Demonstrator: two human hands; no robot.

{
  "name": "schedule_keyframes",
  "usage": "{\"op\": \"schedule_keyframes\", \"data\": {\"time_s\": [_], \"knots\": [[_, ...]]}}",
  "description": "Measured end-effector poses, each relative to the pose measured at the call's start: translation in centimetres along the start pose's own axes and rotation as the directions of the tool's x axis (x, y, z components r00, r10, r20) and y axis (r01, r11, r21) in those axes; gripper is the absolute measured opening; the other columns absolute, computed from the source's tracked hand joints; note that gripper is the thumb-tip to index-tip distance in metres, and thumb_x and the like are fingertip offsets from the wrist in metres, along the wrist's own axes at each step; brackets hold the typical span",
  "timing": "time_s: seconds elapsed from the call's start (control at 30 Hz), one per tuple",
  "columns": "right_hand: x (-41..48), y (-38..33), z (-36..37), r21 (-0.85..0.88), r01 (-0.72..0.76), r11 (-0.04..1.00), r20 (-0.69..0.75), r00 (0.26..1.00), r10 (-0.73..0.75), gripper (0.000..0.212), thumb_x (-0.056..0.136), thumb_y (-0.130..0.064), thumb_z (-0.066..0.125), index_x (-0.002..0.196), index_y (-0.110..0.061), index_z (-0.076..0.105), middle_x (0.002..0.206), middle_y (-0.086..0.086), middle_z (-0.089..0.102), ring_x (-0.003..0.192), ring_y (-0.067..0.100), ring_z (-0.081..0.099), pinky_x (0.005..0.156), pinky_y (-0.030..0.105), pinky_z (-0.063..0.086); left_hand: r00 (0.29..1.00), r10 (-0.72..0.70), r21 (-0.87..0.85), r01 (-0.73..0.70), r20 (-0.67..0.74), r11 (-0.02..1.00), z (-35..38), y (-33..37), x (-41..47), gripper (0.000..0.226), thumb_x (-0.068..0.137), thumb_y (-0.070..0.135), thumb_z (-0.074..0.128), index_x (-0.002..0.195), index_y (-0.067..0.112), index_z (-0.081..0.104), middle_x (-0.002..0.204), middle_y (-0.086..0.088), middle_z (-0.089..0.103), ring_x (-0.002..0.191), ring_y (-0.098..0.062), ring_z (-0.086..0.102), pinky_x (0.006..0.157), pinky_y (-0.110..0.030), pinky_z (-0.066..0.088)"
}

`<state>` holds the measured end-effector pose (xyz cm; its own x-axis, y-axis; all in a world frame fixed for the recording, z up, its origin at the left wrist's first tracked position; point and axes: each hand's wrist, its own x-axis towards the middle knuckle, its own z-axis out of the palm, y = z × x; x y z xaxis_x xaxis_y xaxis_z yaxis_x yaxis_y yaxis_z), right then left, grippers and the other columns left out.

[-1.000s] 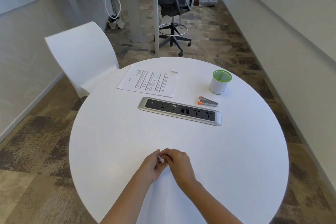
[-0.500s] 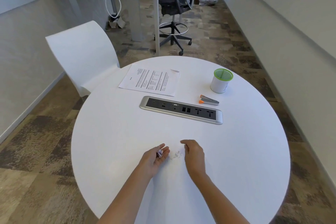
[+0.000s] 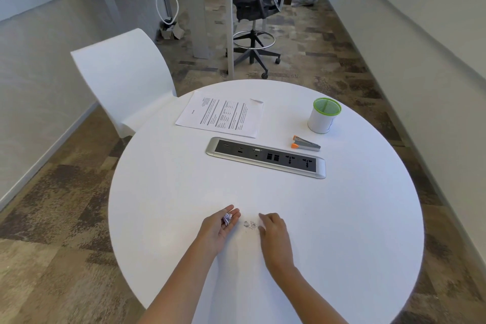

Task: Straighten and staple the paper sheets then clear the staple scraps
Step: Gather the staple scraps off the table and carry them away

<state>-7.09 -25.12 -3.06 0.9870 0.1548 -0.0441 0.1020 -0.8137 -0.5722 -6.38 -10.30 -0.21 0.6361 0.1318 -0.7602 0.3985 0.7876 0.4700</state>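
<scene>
From the head camera, the round white table (image 3: 163, 192) fills the lower middle, and both bare forearms come in from 6 o'clock. The left hand (image 3: 219, 226) lies palm up with its fingers loosely cupped, cradling a small wad of pale lilac scraps (image 3: 226, 218) in the hollow of the palm. The right hand (image 3: 273, 233) rests palm down on the tabletop, fingers relaxed and spread a little, grasping nothing. Between the two hands, on the bare table, sits a little heap of loose staple scraps (image 3: 249, 224), just beside the right hand's fingertips and near the left palm's edge; the bits are too small to tell one from another. Toward 12 o'clock from the hands, an inset power strip (image 3: 265, 157) runs across the table's middle. Beyond it at 11 o'clock lie the paper sheets (image 3: 221, 117), flat, with printed text and one far corner folded over. At 1 o'clock, a grey stapler with an orange end (image 3: 306, 144) lies on its own, just past the strip. Behind it stands a white cup with a green rim (image 3: 324, 118), upright; its inside shows green mesh, and I cannot tell whether it holds anything. A white chair (image 3: 123, 76) stands at 10 o'clock off the table's edge.
</scene>
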Motion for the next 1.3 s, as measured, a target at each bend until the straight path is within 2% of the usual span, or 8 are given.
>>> {"op": "schedule_keyframes", "data": {"time_s": [0.27, 0.5, 0.7, 0.8, 0.9, 1.0, 1.13, 1.3], "knots": [[0.3, -1.3, 1.6, -0.051, 0.019, 0.999, 0.074, 0.997, -0.015, 0.016, 0.091, -0.011, 0.042, 0.093, -0.005, 0.057, 0.085, -0.002, 0.045, 0.078, 0.014, 0.044, 0.054, 0.013, 0.029, 1.0, 0.013, 0.007, -0.013, 0.004, 1.0, 0.0, -0.1, -0.4, 0.022, 0.094, -0.002, 0.045, 0.111, -0.01, 0.057, 0.094, -0.021, 0.063, 0.084, -0.027, 0.062, 0.064, -0.028, 0.057], [0.0, -1.5, 1.8, -0.133, 0.259, 0.957, 0.19, 0.954, -0.232, 0.044, 0.095, -0.009, 0.044, 0.138, -0.019, 0.043, 0.147, 0.003, 0.036, 0.137, 0.017, 0.029, 0.093, 0.032, 0.046, 1.0, 0.026, 0.003, -0.026, 0.006, 1.0, -0.5, 0.0, -0.4, 0.024, 0.095, -0.001, 0.043, 0.113, -0.011, 0.056, 0.093, -0.021, 0.063, 0.085, -0.027, 0.062, 0.066, -0.028, 0.056], [-0.9, 0.9, 1.1, -0.15, 0.426, 0.892, 0.2, 0.897, -0.394, 0.029, 0.097, -0.028, 0.043, 0.12, -0.023, 0.058, 0.114, -0.021, 0.051, 0.108, -0.003, 0.048, 0.096, 0.021, 0.036, 1.0, 0.022, 0.014, -0.022, -0.012, 1.0, -0.9, 0.0, -0.3, 0.023, 0.095, -0.001, 0.044, 0.112, -0.009, 0.057, 0.094, -0.02, 0.063, 0.084, -0.026, 0.062, 0.061, -0.025, 0.057], [-0.6, 1.1, 1.0, -0.087, 0.306, 0.948, 0.161, 0.943, -0.29, 0.013, 0.077, -0.01, 0.065, 0.088, -0.017, 0.064, 0.09, -0.009, 0.061, 0.081, 0.007, 0.058, 0.064, 0.026, 0.049, 1.0, 0.023, 0.025, -0.023, -0.018, 0.999, -0.8, -0.1, -0.3, 0.021, 0.094, -0.001, 0.045, 0.109, -0.009, 0.057, 0.093, -0.02, 0.063, 0.083, -0.025, 0.062, 0.061, -0.025, 0.057], [-0.1, 0.7, 1.3, -0.159, 0.297, 0.942, 0.19, 0.945, -0.266, 0.038, 0.045, 0.002, 0.078, 0.062, -0.019, 0.051, 0.063, -0.007, 0.051, 0.053, 0.009, 0.043, 0.038, 0.019, 0.031, 1.0, 0.016, 0.039, -0.016, -0.023, 0.999, -0.7, -0.4, -0.2, 0.017, 0.094, -0.002, 0.045, 0.101, -0.008, 0.06, 0.093, -0.02, 0.063, 0.083, -0.026, 0.062, 0.061, -0.025, 0.057], [0.6, 0.0, 1.0, -0.21, 0.28, 0.937, 0.152, 0.956, -0.251, 0.038, 0.043, 0.007, 0.075, 0.059, -0.017, 0.049, 0.056, -0.004, 0.05, 0.051, 0.01, 0.03, 0.04, 0.017, 0.018, 0.999, 0.01, 0.051, -0.009, -0.031, 0.999, -0.6, -0.7, -0.2, 0.016, 0.094, -0.001, 0.047, 0.093, -0.007, 0.061, 0.092, -0.02, 0.063, 0.083, -0.026, 0.062, 0.059, -0.025, 0.058], [1.2, -0.5, 0.4, -0.085, 0.107, 0.991, 0.208, 0.974, -0.087, 0.015, 0.076, 0.0, 0.056, 0.085, -0.01, 0.062, 0.076, 0.001, 0.06, 0.066, 0.017, 0.046, 0.055, 0.022, 0.033, 0.999, 0.006, 0.083, -0.003, -0.034, 0.997, -0.6, -1.0, -0.2, 0.016, 0.094, -0.002, 0.046, 0.091, -0.006, 0.061, 0.09, -0.02, 0.064, 0.081, -0.026, 0.063, 0.058, -0.024, 0.058], [2.2, -1.6, -1.8, 0.442, -0.37, 0.817, 0.264, 0.924, 0.276, 0.014, 0.072, -0.006, 0.066, 0.07, -0.02, 0.067, 0.068, -0.006, 0.065, 0.061, 0.007, 0.058, 0.055, 0.014, 0.045, 0.999, -0.023, 0.1, 0.025, -0.023, 0.995, -0.2, -1.3, -0.5, 0.015, 0.092, -0.003, 0.049, 0.09, -0.01, 0.062, 0.087, -0.021, 0.063, 0.08, -0.028, 0.062, 0.059, -0.027, 0.057]]}}
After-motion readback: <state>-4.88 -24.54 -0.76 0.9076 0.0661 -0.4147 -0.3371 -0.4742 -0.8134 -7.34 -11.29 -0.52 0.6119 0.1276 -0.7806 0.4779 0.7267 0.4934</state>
